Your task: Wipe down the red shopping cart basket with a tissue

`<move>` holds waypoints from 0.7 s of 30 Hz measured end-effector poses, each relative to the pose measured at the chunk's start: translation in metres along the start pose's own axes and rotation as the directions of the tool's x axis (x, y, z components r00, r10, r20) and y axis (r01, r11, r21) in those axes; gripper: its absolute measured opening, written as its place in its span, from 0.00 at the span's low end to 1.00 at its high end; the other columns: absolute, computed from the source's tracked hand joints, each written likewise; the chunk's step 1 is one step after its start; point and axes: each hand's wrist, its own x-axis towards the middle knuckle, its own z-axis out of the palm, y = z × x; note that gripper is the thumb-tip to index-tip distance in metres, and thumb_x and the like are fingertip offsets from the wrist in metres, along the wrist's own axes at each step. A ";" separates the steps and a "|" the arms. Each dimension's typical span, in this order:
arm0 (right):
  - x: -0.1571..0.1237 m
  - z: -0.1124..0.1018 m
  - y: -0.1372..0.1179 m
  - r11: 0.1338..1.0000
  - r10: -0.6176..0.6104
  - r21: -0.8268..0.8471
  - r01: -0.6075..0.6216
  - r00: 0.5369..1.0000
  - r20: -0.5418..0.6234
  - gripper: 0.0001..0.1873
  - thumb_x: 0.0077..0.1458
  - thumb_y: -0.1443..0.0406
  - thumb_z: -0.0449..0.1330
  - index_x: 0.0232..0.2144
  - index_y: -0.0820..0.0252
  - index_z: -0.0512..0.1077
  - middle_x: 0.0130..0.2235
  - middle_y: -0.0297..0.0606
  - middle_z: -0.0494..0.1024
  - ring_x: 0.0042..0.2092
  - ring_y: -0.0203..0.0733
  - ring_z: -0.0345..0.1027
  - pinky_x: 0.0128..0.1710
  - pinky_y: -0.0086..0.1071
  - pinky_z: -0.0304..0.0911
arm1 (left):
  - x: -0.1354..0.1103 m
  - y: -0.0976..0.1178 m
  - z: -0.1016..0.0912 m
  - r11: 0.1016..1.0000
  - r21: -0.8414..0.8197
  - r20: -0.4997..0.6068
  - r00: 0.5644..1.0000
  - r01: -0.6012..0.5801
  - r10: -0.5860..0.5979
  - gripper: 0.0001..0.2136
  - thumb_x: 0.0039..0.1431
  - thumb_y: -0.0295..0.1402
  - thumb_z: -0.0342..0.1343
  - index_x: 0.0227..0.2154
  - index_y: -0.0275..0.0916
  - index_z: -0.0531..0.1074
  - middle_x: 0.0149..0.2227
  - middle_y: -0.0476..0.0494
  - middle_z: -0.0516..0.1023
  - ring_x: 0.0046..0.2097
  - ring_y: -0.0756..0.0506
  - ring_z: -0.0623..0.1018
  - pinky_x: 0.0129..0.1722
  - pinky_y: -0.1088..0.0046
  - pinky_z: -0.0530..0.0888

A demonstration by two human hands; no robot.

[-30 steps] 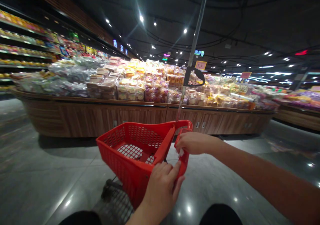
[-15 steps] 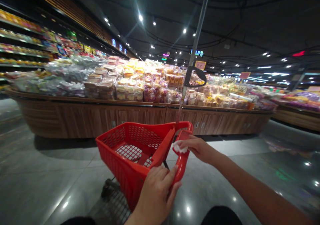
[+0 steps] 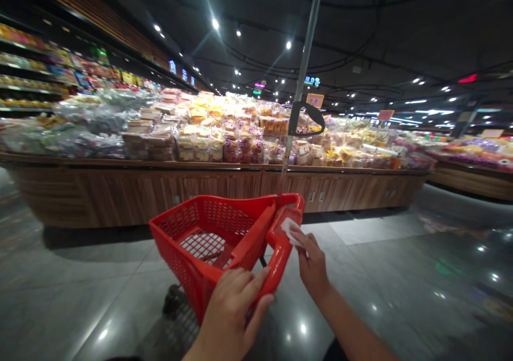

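Observation:
My left hand (image 3: 232, 310) is closed around the near end of the red plastic handle (image 3: 278, 249) of a red shopping cart basket (image 3: 176, 243). My right hand (image 3: 310, 262) pinches a white tissue or wipe (image 3: 290, 231), pressing it on the handle's upper part. The basket's mesh interior shows nothing inside it. Its lower wheeled frame (image 3: 180, 318) is partly hidden beneath it.
A metal pole (image 3: 302, 62) with a black clip (image 3: 304, 118) rises from the cart. Ahead stands a long wooden display counter (image 3: 132, 187) piled with bagged baked goods. Stocked shelves (image 3: 32, 67) line the left, and another counter (image 3: 473, 185) is at right. The floor is polished grey tile.
My right hand has swung inward and now points up at the handle, with the tissue further along it. My left hand still grips the handle, and the view has turned slightly.

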 end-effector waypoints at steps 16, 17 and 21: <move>0.002 0.033 0.012 0.935 0.351 0.146 -0.323 0.900 -0.259 0.25 0.60 0.70 0.44 0.59 0.55 0.60 0.58 0.42 0.65 0.58 0.44 0.59 0.57 0.46 0.57 | -0.010 -0.011 -0.014 0.999 0.017 -0.012 0.999 -0.030 0.030 0.18 0.56 0.36 0.55 0.50 0.43 0.70 0.37 0.43 0.78 0.40 0.46 0.77 0.44 0.68 0.75; 0.004 0.032 0.012 0.932 0.359 0.149 -0.330 0.897 -0.257 0.24 0.60 0.70 0.44 0.58 0.55 0.60 0.58 0.43 0.65 0.58 0.44 0.59 0.57 0.46 0.57 | -0.010 -0.011 -0.014 0.999 0.019 -0.015 0.999 -0.029 0.029 0.17 0.56 0.36 0.55 0.50 0.43 0.70 0.37 0.43 0.78 0.40 0.46 0.77 0.43 0.68 0.75; -0.014 0.038 -0.010 0.937 0.343 0.151 -0.316 0.914 -0.219 0.24 0.60 0.69 0.44 0.58 0.54 0.61 0.58 0.41 0.65 0.59 0.43 0.57 0.59 0.44 0.55 | -0.011 -0.011 -0.015 0.999 0.033 -0.019 0.999 -0.037 0.038 0.18 0.56 0.37 0.55 0.51 0.44 0.69 0.37 0.43 0.78 0.40 0.45 0.77 0.44 0.67 0.75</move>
